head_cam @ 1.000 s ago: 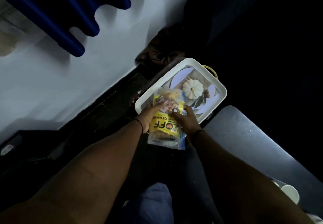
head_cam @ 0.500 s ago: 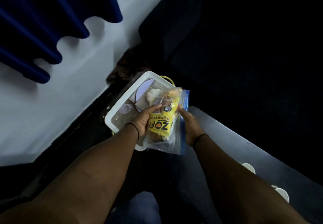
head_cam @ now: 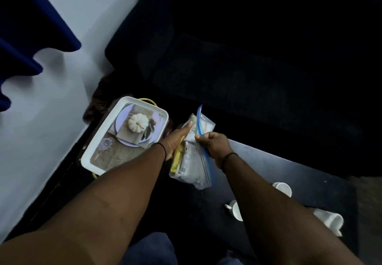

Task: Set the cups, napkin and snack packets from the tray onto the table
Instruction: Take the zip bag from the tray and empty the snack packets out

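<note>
A clear zip bag of snack packets (head_cam: 193,161), with a yellow packet inside, hangs in the air just right of the tray. My left hand (head_cam: 175,140) presses flat against its left side. My right hand (head_cam: 214,143) pinches its blue zip edge. The white tray (head_cam: 99,140) with a pumpkin picture sits low at the left and holds nothing. White cups stand on the dark table (head_cam: 289,169): one (head_cam: 283,188), another (head_cam: 235,210) partly behind my right forearm, and a third (head_cam: 330,220) at the right.
A white wall (head_cam: 51,103) with a blue curtain (head_cam: 24,33) runs along the left. A dark sofa (head_cam: 248,68) fills the back. Crumpled brown cloth (head_cam: 101,97) lies behind the tray. My knee in blue fabric (head_cam: 148,250) shows at the bottom.
The bag of snack packets has been lifted off the tray and carried right, turning edge-on between both hands. The view has swung right, bringing the cups on the table into sight.
</note>
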